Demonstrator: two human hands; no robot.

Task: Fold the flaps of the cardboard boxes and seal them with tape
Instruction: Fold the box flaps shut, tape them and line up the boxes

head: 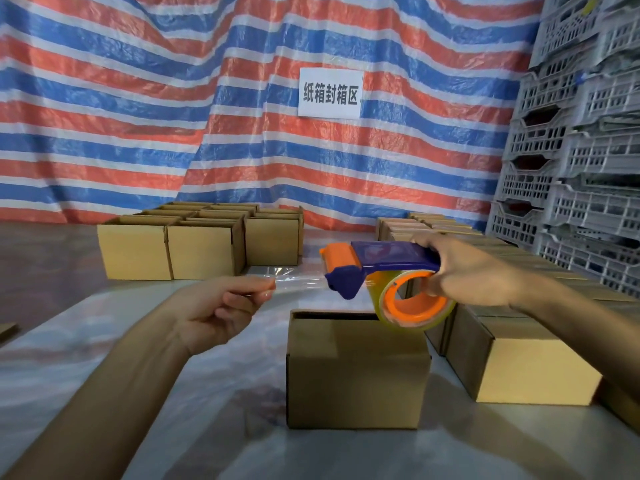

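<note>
Pinching clear glossy tape strip [294,284]; left hand [221,308], plastic dispenser [377,271].

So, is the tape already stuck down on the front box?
No, the left hand pinches the tape pulled from the dispenser in mid-air, clear of the box.

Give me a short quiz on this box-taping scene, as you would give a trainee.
1. True or false: the left hand pinches the free end of the tape.
2. Which hand holds the dispenser? A. left hand B. right hand C. neither
3. Fill in: the core of the roll is coloured ____.
Key: 1 true; 2 B; 3 orange.
</note>
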